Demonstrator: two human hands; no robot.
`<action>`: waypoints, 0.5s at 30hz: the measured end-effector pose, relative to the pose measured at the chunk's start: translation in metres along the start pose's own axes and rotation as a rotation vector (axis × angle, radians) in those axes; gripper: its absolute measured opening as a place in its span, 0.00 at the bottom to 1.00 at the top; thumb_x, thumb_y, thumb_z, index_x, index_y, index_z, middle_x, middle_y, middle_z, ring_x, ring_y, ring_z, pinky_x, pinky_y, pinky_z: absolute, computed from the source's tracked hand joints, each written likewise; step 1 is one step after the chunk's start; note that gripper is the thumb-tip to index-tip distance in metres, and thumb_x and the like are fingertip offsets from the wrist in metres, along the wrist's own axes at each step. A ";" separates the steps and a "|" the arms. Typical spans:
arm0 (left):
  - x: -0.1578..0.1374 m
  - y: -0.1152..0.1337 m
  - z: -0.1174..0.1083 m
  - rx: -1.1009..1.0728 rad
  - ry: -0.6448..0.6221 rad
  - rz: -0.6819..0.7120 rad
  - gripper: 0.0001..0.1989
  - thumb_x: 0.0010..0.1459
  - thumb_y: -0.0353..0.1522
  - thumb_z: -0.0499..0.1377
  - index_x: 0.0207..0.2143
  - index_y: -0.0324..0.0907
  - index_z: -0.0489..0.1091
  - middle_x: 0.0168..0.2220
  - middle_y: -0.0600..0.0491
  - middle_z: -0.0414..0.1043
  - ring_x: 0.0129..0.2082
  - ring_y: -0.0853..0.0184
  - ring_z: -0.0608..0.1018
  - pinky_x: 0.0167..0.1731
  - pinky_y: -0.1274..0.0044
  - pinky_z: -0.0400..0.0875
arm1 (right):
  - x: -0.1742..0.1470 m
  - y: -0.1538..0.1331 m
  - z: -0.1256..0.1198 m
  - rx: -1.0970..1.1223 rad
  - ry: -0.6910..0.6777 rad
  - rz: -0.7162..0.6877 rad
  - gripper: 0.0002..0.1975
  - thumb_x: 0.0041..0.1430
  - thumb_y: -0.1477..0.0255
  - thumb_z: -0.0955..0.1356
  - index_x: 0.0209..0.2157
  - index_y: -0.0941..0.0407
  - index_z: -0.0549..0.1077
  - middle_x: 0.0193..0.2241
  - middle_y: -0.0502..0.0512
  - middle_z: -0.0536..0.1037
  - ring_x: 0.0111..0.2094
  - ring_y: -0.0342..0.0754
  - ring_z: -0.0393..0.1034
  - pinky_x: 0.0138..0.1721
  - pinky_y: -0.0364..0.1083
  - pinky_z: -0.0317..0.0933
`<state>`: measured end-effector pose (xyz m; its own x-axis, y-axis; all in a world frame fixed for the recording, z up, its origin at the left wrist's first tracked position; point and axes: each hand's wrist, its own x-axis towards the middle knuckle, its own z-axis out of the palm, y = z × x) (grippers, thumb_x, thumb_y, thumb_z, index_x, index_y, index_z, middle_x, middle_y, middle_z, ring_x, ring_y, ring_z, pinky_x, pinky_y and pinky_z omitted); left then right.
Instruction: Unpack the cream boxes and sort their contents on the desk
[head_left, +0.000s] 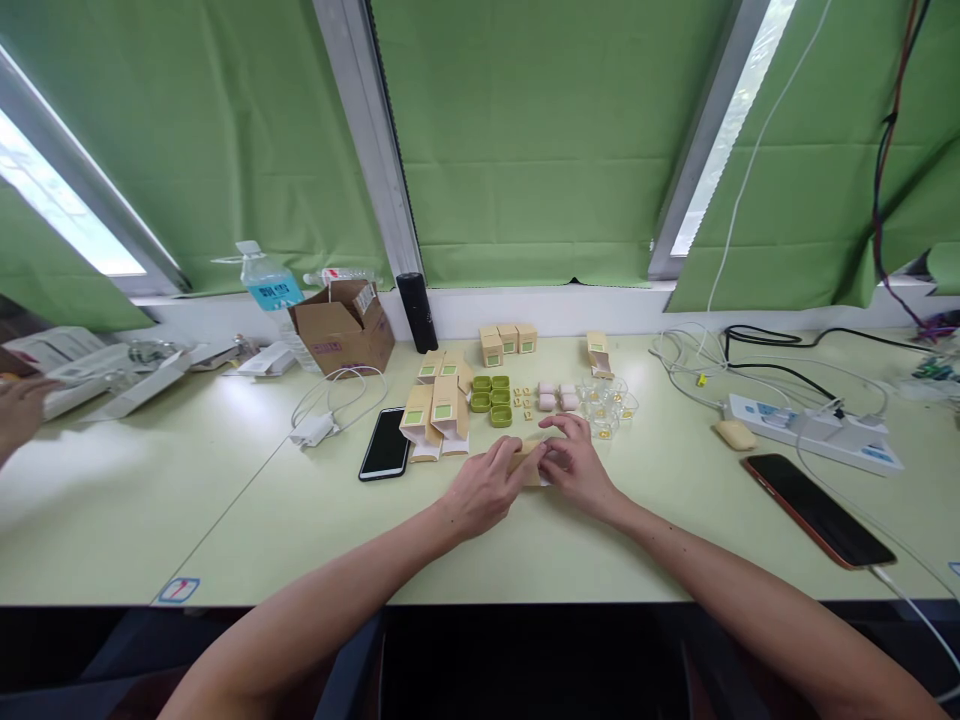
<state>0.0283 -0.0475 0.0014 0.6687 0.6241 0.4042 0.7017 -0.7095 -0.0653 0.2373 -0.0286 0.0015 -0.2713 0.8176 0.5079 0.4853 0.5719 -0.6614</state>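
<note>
Between my two hands is a small tan cardboard box (pixel 531 470), partly hidden by my fingers. My left hand (pixel 486 487) grips its left side. The fingers of my right hand (pixel 576 468) are bent and pinch at its right end. Just beyond lie green square containers (pixel 491 398), small yellow pieces (pixel 523 402), pale pink pieces (pixel 557 397) and clear containers with yellow bits (pixel 606 405). Several tan boxes with open flaps (pixel 442 408) stand to the left. Three more tan boxes (pixel 508 342) are at the back, and one open tan box (pixel 598 352) stands to their right.
At left are a black phone (pixel 385 443), a white charger (pixel 313 428), a brown carton (pixel 343 330), a water bottle (pixel 271 290) and a black cylinder (pixel 417 312). At right are a power strip (pixel 814 432), an orange-edged phone (pixel 819 510) and cables. Another person's hand (pixel 21 412) shows far left.
</note>
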 end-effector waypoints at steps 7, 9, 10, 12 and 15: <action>0.001 -0.011 -0.010 -0.065 0.033 -0.229 0.35 0.61 0.25 0.51 0.69 0.48 0.50 0.53 0.39 0.63 0.49 0.51 0.73 0.30 0.69 0.77 | 0.005 -0.002 -0.012 0.249 0.120 0.112 0.08 0.65 0.65 0.67 0.32 0.52 0.70 0.51 0.59 0.75 0.55 0.56 0.69 0.60 0.62 0.61; 0.000 -0.018 -0.014 -0.070 0.054 -0.296 0.35 0.60 0.26 0.53 0.69 0.48 0.52 0.53 0.39 0.63 0.48 0.52 0.73 0.32 0.68 0.77 | 0.006 0.001 -0.015 0.362 0.129 0.198 0.10 0.66 0.61 0.65 0.34 0.51 0.67 0.43 0.57 0.78 0.45 0.52 0.73 0.52 0.57 0.69; 0.000 -0.022 -0.017 -0.065 0.066 -0.323 0.35 0.60 0.26 0.53 0.69 0.48 0.52 0.54 0.40 0.63 0.47 0.52 0.74 0.34 0.67 0.77 | 0.007 0.004 -0.016 0.394 0.132 0.234 0.11 0.67 0.59 0.65 0.35 0.51 0.66 0.38 0.55 0.77 0.40 0.51 0.74 0.47 0.55 0.71; 0.001 -0.028 -0.021 -0.065 0.103 -0.374 0.34 0.60 0.27 0.55 0.68 0.47 0.53 0.54 0.40 0.63 0.47 0.53 0.74 0.36 0.67 0.76 | 0.009 0.008 -0.016 0.399 0.136 0.270 0.13 0.66 0.56 0.64 0.35 0.51 0.64 0.30 0.51 0.74 0.33 0.49 0.71 0.39 0.51 0.71; 0.002 -0.034 -0.024 -0.159 0.196 -0.436 0.33 0.61 0.29 0.56 0.68 0.47 0.55 0.55 0.40 0.63 0.49 0.53 0.74 0.40 0.66 0.76 | 0.010 0.010 -0.016 0.314 0.115 0.249 0.13 0.66 0.56 0.63 0.35 0.51 0.65 0.31 0.51 0.75 0.32 0.48 0.71 0.35 0.49 0.68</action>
<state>0.0001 -0.0298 0.0267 0.2518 0.8113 0.5277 0.8489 -0.4470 0.2820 0.2530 -0.0152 0.0090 -0.0745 0.9309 0.3577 0.2425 0.3648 -0.8990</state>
